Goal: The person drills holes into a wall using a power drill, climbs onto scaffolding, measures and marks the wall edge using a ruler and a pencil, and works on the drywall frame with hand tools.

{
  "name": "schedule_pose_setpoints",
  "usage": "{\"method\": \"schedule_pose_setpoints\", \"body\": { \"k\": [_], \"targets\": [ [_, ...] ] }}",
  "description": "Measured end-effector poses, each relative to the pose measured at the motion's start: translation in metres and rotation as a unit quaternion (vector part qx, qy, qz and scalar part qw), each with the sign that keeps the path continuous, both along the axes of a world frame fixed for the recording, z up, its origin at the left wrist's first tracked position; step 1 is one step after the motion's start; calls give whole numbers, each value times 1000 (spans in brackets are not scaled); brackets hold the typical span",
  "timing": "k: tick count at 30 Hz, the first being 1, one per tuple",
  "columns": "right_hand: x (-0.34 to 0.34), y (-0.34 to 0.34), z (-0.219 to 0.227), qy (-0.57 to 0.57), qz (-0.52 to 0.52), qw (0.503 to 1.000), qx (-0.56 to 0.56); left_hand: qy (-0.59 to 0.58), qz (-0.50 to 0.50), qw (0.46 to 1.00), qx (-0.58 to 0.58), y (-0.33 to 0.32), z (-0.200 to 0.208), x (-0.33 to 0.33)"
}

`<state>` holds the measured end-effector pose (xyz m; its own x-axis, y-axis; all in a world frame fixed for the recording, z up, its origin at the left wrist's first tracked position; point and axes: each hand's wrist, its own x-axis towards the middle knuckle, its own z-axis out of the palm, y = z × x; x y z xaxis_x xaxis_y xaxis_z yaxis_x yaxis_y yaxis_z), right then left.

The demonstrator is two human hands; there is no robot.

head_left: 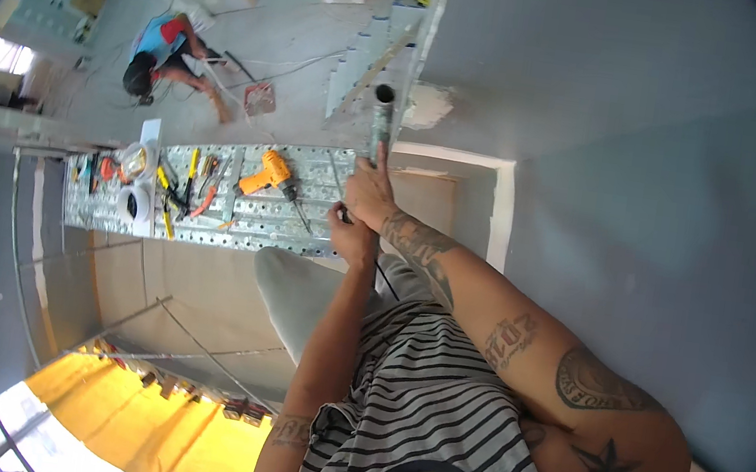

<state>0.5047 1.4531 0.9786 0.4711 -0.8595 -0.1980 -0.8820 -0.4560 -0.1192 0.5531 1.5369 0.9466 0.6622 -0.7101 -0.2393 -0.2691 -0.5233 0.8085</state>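
Observation:
Both of my hands are close together in front of me, over the right end of a perforated metal scaffold plank [248, 240]. My right hand [370, 192] is closed at the lower visible part of a grey metal pipe [381, 124], its index finger stretched along the pipe. Just below it, my left hand [355, 239] is curled around something small and dark that the fingers mostly hide. A thin rod sticks up beside the hands. On the plank to the left, an orange power drill [270, 174] lies on its side, its long bit toward me.
Several hand tools lie further left, among them yellow-and-black pliers [175, 198] and a roll of white tape [132, 202]. A grey wall [625, 173] stands at my right. Scaffold braces [202, 342] cross below. A co-worker [158, 54] bends on the floor at the far left.

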Motion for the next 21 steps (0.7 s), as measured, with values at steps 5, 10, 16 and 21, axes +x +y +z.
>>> {"method": "schedule_pose_setpoints", "body": {
  "k": [5,10,16,21],
  "targets": [
    [-4,-6,2,12,-13,1000,-2,15,-5,1000,-2,-5,7,-8],
    [-2,-16,-4,13,35,999,-5,57,14,998,31,-6,18,-6],
    [0,-19,-8,-130,21,991,-25,55,23,998,2,-6,3,0],
    [3,-18,-9,-92,32,995,-10,69,11,998,4,-4,10,6]
  ]
}}
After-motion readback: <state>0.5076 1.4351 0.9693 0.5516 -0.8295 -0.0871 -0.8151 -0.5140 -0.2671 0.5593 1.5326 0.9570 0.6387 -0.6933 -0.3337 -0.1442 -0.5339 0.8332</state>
